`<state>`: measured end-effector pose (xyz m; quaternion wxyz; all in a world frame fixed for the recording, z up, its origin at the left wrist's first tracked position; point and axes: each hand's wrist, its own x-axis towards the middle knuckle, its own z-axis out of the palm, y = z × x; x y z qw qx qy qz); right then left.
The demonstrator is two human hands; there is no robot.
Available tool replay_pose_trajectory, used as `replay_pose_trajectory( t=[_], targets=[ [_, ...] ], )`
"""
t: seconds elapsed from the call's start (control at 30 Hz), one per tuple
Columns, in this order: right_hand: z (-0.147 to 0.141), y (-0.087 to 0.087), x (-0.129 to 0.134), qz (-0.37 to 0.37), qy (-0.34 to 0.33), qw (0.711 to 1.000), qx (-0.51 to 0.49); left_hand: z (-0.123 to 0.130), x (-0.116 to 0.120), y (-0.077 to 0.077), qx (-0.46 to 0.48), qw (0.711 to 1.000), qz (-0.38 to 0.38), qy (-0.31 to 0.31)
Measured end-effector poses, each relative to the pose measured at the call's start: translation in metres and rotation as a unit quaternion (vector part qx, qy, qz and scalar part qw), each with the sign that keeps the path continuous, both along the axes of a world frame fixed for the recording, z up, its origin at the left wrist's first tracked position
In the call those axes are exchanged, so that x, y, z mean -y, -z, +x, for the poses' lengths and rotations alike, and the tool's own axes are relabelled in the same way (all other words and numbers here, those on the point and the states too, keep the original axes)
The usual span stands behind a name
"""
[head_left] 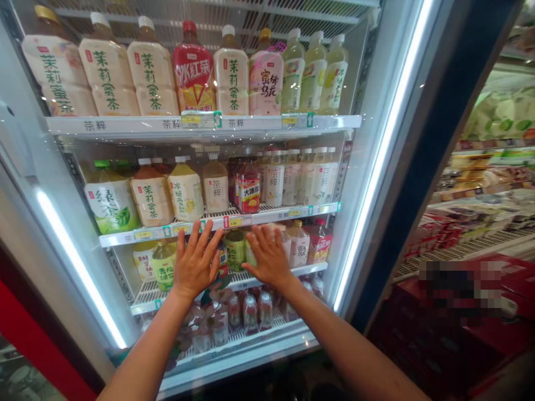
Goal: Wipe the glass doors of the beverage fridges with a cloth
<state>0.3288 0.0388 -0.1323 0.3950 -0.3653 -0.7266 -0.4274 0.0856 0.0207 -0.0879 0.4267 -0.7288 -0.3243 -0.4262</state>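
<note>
My left hand [196, 260] is held up, palm away from me, with its fingers spread and nothing in it. To its right, my right hand [270, 255] is raised the same way, fingers apart and bare. Both are in front of a lit drinks fridge, around its second shelf edge [271, 216] and the row below. Behind my left hand stands a green-labelled bottle [164, 264]. Near my right hand are a gold-capped bottle [298, 242] and a red bottle [320, 240]. Faint reflections suggest glass before the shelves; whether my hands touch it I cannot tell.
Large tea bottles, including a red one [193, 72], line the top shelf [137, 123]. Smaller bottles [251, 313] stand at the bottom. Bright light strips [79, 267] run down the fridge's sides. To the right are another stocked shelf unit [451, 217] and dark red boxes [418, 334].
</note>
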Motion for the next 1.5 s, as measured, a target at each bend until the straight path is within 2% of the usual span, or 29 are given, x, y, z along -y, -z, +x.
replay_pose_trajectory(
  t=[0.1, 0.17, 0.23, 0.3, 0.37, 0.43, 0.5, 0.6, 0.67, 0.73, 0.8, 0.9, 0.97, 1.03, 1.17, 1.23, 1.3, 1.43, 1.5],
  targets=[
    [0.029, -0.007, -0.006, 0.012, 0.035, 0.983, -0.181, 0.001, 0.0, 0.0, 0.004, 1.0, 0.004, 0.003],
    [0.019, -0.013, -0.006, 0.007, 0.044, 0.964, -0.262, 0.002, 0.0, -0.001, 0.009, 1.0, 0.004, 0.002],
    [-0.008, -0.014, -0.002, -0.019, 0.028, 0.973, -0.228, 0.003, 0.001, -0.001, 0.01, 1.0, 0.004, -0.001],
    [-0.034, -0.012, 0.002, -0.049, -0.004, 0.993, -0.108, 0.002, 0.002, -0.002, 0.009, 1.0, 0.004, -0.005],
    [-0.04, -0.01, 0.004, -0.062, -0.019, 0.997, -0.03, 0.002, 0.002, -0.002, 0.009, 1.0, 0.004, -0.007],
    [-0.023, -0.009, 0.003, -0.045, -0.007, 0.997, -0.064, 0.002, 0.003, -0.002, 0.009, 1.0, 0.002, -0.005],
    [0.005, -0.013, -0.002, -0.015, 0.017, 0.985, -0.169, 0.002, 0.002, -0.001, 0.009, 1.0, -0.001, 0.0],
    [0.028, -0.029, -0.007, 0.011, 0.036, 0.957, -0.287, 0.002, 0.002, -0.001, 0.013, 1.0, 0.002, 0.007],
    [0.019, -0.043, -0.008, 0.006, 0.03, 0.958, -0.285, 0.002, 0.002, -0.001, 0.014, 1.0, 0.004, 0.009],
    [-0.006, -0.056, -0.006, -0.004, 0.019, 0.969, -0.245, 0.002, 0.002, -0.001, 0.015, 1.0, 0.0, 0.01],
    [-0.034, -0.059, -0.001, -0.014, 0.011, 0.979, -0.204, 0.002, 0.003, -0.001, 0.017, 1.0, -0.004, 0.012],
    [-0.061, -0.043, 0.007, -0.028, -0.003, 0.988, -0.153, 0.002, 0.004, -0.002, 0.018, 1.0, -0.004, 0.015],
    [-0.067, -0.03, 0.011, -0.033, -0.011, 0.991, -0.127, 0.001, 0.003, -0.002, 0.018, 1.0, -0.003, 0.016],
    [-0.066, -0.027, 0.012, -0.036, -0.012, 0.992, -0.118, 0.001, 0.003, -0.001, 0.018, 1.0, -0.004, 0.016],
    [-0.065, -0.059, 0.007, -0.034, -0.012, 0.99, -0.138, 0.001, 0.003, 0.0, 0.021, 1.0, -0.003, 0.015],
    [-0.066, -0.067, 0.006, -0.033, -0.018, 0.989, -0.145, 0.001, 0.004, -0.001, 0.022, 1.0, -0.005, 0.013],
    [-0.065, -0.055, 0.008, -0.038, -0.022, 0.988, -0.145, 0.002, 0.005, -0.001, 0.022, 1.0, -0.006, 0.013],
    [-0.059, -0.002, 0.013, -0.028, -0.017, 0.989, -0.143, 0.001, 0.005, -0.001, 0.022, 1.0, -0.005, 0.012],
    [-0.055, 0.002, 0.013, -0.033, -0.016, 0.99, -0.136, 0.001, 0.005, -0.001, 0.023, 1.0, -0.005, 0.01]
  ],
)
